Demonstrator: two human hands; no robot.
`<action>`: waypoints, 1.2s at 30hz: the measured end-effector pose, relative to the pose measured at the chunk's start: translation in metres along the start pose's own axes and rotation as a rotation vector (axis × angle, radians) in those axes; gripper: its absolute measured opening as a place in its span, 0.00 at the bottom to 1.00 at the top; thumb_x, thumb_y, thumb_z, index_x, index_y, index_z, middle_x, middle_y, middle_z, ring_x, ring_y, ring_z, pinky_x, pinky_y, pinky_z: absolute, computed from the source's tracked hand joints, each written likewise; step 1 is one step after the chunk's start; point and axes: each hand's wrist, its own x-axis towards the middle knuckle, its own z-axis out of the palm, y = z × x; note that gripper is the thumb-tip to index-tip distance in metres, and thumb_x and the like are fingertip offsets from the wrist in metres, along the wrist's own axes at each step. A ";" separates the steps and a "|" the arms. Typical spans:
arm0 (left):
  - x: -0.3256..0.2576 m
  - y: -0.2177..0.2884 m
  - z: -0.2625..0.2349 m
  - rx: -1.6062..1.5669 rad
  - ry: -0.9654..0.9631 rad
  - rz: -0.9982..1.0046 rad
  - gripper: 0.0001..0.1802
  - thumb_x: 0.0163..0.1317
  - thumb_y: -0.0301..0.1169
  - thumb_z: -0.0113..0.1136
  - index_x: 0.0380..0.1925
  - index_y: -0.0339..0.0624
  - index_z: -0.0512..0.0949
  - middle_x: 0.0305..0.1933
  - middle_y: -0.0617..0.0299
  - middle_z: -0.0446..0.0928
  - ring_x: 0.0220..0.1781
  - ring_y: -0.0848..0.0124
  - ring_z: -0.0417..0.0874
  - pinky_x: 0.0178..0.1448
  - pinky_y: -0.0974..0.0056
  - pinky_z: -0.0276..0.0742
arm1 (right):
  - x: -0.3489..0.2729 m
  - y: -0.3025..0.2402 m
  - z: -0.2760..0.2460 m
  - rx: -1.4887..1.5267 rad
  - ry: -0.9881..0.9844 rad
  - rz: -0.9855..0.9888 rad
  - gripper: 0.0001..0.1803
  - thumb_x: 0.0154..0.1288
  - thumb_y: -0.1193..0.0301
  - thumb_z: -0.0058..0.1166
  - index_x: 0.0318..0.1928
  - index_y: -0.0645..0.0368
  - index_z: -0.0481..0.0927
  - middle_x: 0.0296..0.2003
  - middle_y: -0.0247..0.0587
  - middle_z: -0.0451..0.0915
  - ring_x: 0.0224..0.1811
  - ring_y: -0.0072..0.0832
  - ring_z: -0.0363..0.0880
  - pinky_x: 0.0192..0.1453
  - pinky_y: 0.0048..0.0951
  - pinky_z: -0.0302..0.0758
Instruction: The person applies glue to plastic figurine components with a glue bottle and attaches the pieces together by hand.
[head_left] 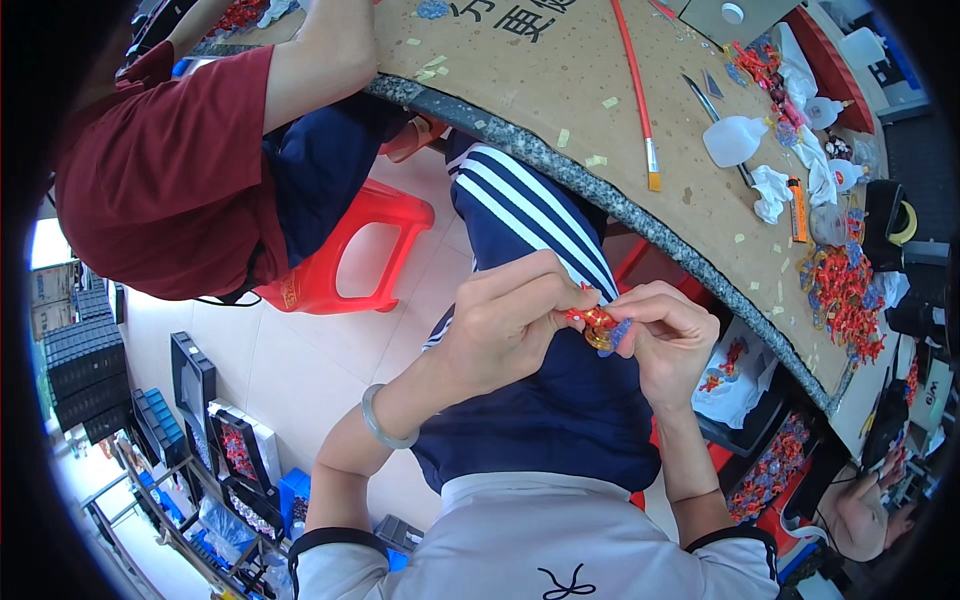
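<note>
- Behind, the cardboard-covered table carries a red-handled brush, white squeeze bottles and a heap of red trinkets.
- At the left, another person in a dark red shirt sits on a red plastic stool.
- Over the lap, the left hand is closed, its fingertips pinching the small red and gold ornament.
- Opposite, the right hand is closed too, gripping the same ornament, which lies between both hands.

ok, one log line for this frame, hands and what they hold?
left hand: pinching small red-and-gold ornament | right hand: pinching same ornament | location: over lap, below cardboard-covered table | red plastic stool at left
</note>
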 end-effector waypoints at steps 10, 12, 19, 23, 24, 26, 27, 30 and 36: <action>0.001 0.001 -0.001 0.022 0.005 -0.004 0.09 0.47 0.14 0.65 0.30 0.33 0.81 0.27 0.57 0.78 0.25 0.72 0.80 0.27 0.73 0.73 | 0.001 -0.001 0.000 -0.047 0.002 -0.035 0.11 0.50 0.91 0.56 0.34 0.70 0.84 0.33 0.47 0.81 0.31 0.24 0.81 0.35 0.19 0.76; 0.002 0.001 -0.002 -0.005 -0.024 -0.070 0.08 0.48 0.15 0.66 0.30 0.32 0.81 0.27 0.58 0.77 0.24 0.73 0.78 0.27 0.73 0.72 | 0.003 0.002 -0.004 0.036 -0.026 0.078 0.08 0.54 0.87 0.59 0.36 0.71 0.83 0.33 0.47 0.81 0.31 0.25 0.81 0.36 0.20 0.77; 0.017 0.006 -0.011 -0.131 -0.190 -0.477 0.05 0.52 0.18 0.67 0.28 0.32 0.80 0.26 0.61 0.77 0.23 0.81 0.76 0.26 0.76 0.69 | 0.002 0.021 -0.012 0.634 -0.104 0.574 0.12 0.60 0.76 0.58 0.42 0.72 0.77 0.33 0.48 0.80 0.31 0.29 0.81 0.40 0.25 0.80; 0.021 0.001 -0.014 -0.403 -0.214 -0.674 0.06 0.57 0.23 0.65 0.26 0.32 0.79 0.26 0.62 0.79 0.23 0.83 0.75 0.26 0.78 0.69 | 0.002 0.019 -0.010 0.783 -0.105 0.648 0.09 0.65 0.74 0.55 0.39 0.70 0.78 0.34 0.47 0.81 0.33 0.27 0.82 0.38 0.23 0.79; 0.021 0.000 -0.016 -0.431 -0.238 -0.674 0.07 0.58 0.25 0.65 0.26 0.32 0.79 0.26 0.61 0.79 0.23 0.83 0.76 0.26 0.78 0.70 | 0.002 0.019 -0.009 0.826 -0.100 0.654 0.08 0.66 0.75 0.54 0.39 0.70 0.78 0.34 0.48 0.81 0.33 0.28 0.82 0.38 0.23 0.80; 0.018 -0.003 -0.016 -0.450 -0.220 -0.667 0.07 0.58 0.26 0.65 0.27 0.32 0.79 0.27 0.61 0.80 0.23 0.83 0.76 0.27 0.78 0.70 | 0.002 0.018 -0.006 0.869 -0.099 0.661 0.08 0.66 0.75 0.52 0.39 0.70 0.77 0.34 0.48 0.81 0.33 0.28 0.82 0.38 0.23 0.80; 0.017 -0.004 -0.017 -0.470 -0.206 -0.660 0.08 0.58 0.27 0.65 0.27 0.32 0.79 0.27 0.61 0.80 0.23 0.83 0.76 0.27 0.78 0.70 | 0.003 0.018 -0.005 0.869 -0.098 0.670 0.08 0.67 0.75 0.51 0.40 0.70 0.77 0.34 0.48 0.81 0.33 0.28 0.82 0.38 0.23 0.80; 0.017 -0.004 -0.018 -0.477 -0.203 -0.697 0.08 0.58 0.27 0.66 0.27 0.31 0.79 0.28 0.60 0.80 0.24 0.83 0.76 0.27 0.78 0.70 | 0.002 0.018 -0.005 0.864 -0.110 0.668 0.10 0.68 0.74 0.49 0.42 0.71 0.77 0.35 0.49 0.81 0.34 0.29 0.82 0.39 0.24 0.80; 0.013 -0.004 -0.013 -0.443 -0.107 -0.686 0.04 0.56 0.22 0.66 0.28 0.32 0.80 0.29 0.61 0.80 0.25 0.82 0.77 0.28 0.77 0.72 | 0.010 -0.003 0.003 0.672 -0.143 0.546 0.13 0.69 0.73 0.46 0.47 0.71 0.74 0.38 0.50 0.80 0.38 0.29 0.82 0.44 0.26 0.80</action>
